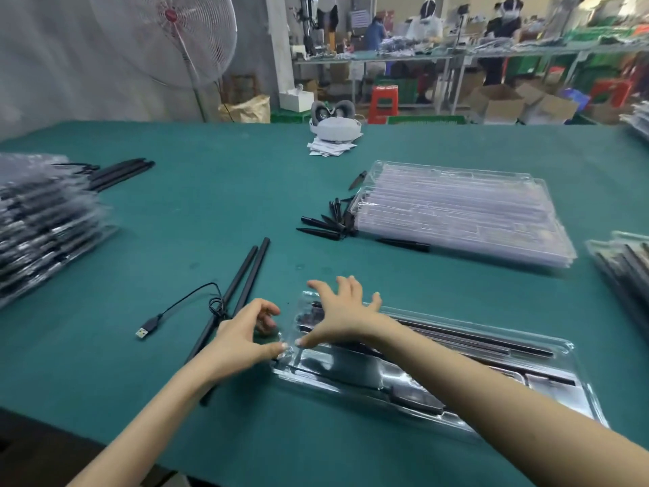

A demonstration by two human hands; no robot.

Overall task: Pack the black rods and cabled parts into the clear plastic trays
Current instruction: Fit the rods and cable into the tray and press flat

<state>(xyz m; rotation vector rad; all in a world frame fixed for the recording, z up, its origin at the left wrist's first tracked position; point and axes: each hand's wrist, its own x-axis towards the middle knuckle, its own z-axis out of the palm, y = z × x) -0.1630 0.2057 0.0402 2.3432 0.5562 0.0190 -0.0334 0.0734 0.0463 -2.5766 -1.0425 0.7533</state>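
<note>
Both hands are working at the left end of a clear plastic tray [548,388] lying on the green table [217,212] right in front of the person. The right hand [342,316] is lying flat on top of the tray with its fingers spread wide apart, pressing down. The left hand [242,337] is at the tray's corner with fingers curled, the thumb touching the tray's edge; whether it is actually pinching the plastic I cannot tell. Inside the tray, long black rods [484,340] are lying lengthwise. Just left of the tray, two more black rods [246,275] are lying side by side on the table, with a thin black cable [191,295] ending in a plug [145,328] looped beside them. Farther back on the right, a stack of empty clear trays [463,216] is sitting, with a scatter of small black pointed pieces [328,223] against its left edge. A pile of filled trays [42,219] is standing at the far left.
</note>
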